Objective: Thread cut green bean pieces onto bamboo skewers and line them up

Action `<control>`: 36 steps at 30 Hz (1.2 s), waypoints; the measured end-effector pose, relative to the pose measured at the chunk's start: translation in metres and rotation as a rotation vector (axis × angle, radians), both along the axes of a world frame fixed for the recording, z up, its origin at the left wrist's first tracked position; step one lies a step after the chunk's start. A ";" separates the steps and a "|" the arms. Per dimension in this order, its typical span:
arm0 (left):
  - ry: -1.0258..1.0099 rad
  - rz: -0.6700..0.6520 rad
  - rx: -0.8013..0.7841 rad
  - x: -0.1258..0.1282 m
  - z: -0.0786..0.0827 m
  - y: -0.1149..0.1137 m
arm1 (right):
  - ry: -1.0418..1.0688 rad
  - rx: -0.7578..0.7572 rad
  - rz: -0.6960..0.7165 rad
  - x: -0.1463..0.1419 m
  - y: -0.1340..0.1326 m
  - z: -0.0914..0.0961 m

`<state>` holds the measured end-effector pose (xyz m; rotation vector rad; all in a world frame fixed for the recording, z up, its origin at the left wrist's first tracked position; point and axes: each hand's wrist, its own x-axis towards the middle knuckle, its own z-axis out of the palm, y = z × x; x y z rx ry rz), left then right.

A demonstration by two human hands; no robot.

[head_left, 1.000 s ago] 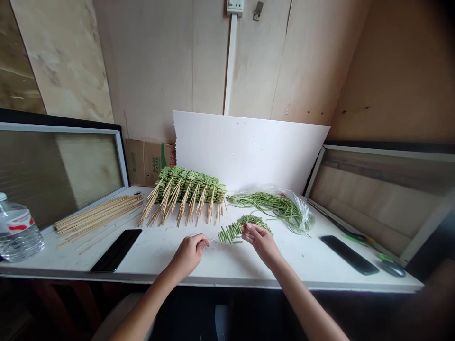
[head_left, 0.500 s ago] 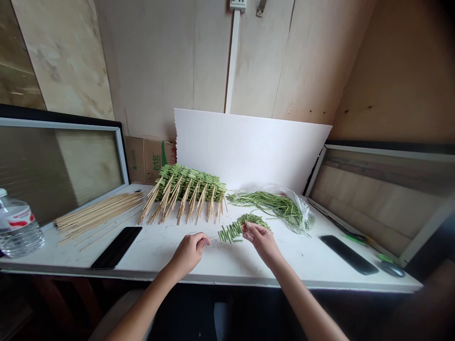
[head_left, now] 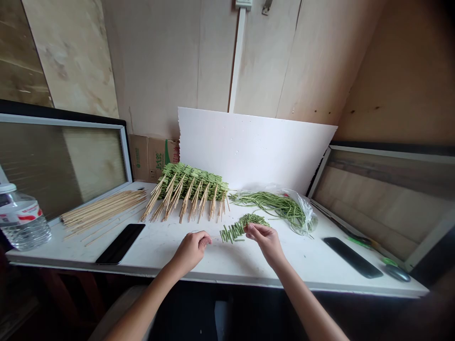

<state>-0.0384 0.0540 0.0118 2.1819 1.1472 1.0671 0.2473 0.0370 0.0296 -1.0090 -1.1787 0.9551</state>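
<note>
Far left, clear water bottle [head_left: 26, 225] with red-and-white label on white desk [head_left: 159, 244], framed panel [head_left: 95, 156] leaning behind it. Next, spread of bare bamboo skewers [head_left: 103, 207], a few loose ones in front. Black phone [head_left: 121, 244] lies flat near front edge, screen dark. Cardboard box [head_left: 154, 158] at the back, then big heap of loaded skewers [head_left: 194, 177], cut green beans packed on, bare stick ends fanned toward the person.

Left hand [head_left: 192, 248] over desk front, grip pressed together, thumb on forefinger, pinching bare end of one skewer [head_left: 214, 237]. That skewer runs between the two hands, a row of bean pieces [head_left: 232, 232] threaded crosswise along its right part, like ladder rungs. Right hand [head_left: 265, 239] at the row's right end, grip closed, thumb and fingertips pinching the skewer there; whether a bean piece is in the pinch too, can't tell, too small. Pile of cut beans [head_left: 254, 219] just behind right hand, partly hidden by it.

White board [head_left: 256, 147] upright at back. Right of centre, long uncut beans [head_left: 273, 202] spilling from clear plastic bag [head_left: 308, 215]. Far right, dark phone-like slab [head_left: 353, 257], then grey computer mouse [head_left: 397, 273] near desk's right corner, second framed panel [head_left: 384, 199] leaning behind
</note>
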 end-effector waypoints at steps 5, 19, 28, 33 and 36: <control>0.018 0.003 -0.001 -0.001 0.001 -0.001 | -0.041 0.011 0.023 0.000 -0.002 0.003; 0.048 0.022 0.053 -0.001 -0.002 0.000 | 0.000 -0.007 -0.004 -0.007 -0.001 -0.008; 0.029 -0.001 0.052 0.002 -0.003 -0.001 | 0.013 -0.015 0.014 -0.011 0.000 -0.016; -0.006 0.023 0.052 0.003 0.002 -0.002 | 0.074 -0.032 0.029 -0.005 0.002 -0.007; -0.009 0.028 0.048 0.004 0.002 -0.002 | 0.105 -0.007 0.072 -0.001 0.001 0.000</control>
